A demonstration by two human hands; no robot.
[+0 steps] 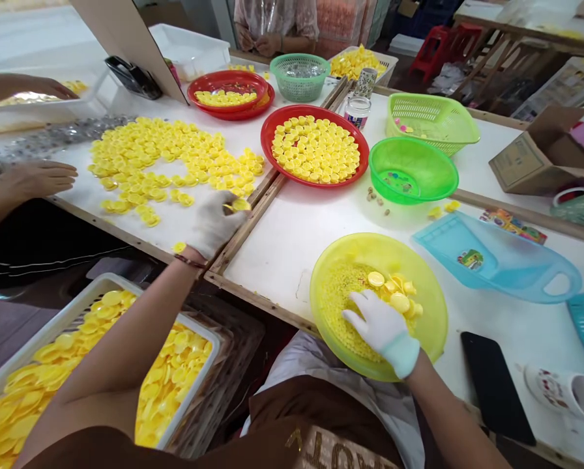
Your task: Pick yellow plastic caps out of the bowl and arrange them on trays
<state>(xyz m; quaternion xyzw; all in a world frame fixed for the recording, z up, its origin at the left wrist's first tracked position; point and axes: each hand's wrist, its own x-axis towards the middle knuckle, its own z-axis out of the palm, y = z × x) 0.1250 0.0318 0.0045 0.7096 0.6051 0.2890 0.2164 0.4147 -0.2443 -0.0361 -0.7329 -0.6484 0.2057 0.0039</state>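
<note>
My left hand (216,223), in a white glove, is closed on yellow caps (240,205) above the wooden divider, beside a wide spread of yellow caps (160,153) on the white table. My gloved right hand (374,320) rests in the yellow bowl (425,273), fingers apart on small yellow beads (338,303). Several larger yellow caps (399,301) lie in the bowl just beyond those fingers. Past the hands, a red tray (267,146) holds yellow cups set close together.
A crate (214,339) of yellow caps stands at lower left. On the right are a green bowl (448,172), a blue scoop (517,267), a phone (497,387) and a mug (560,391). Another person's hands (40,179) are at left; a person (275,23) sits opposite.
</note>
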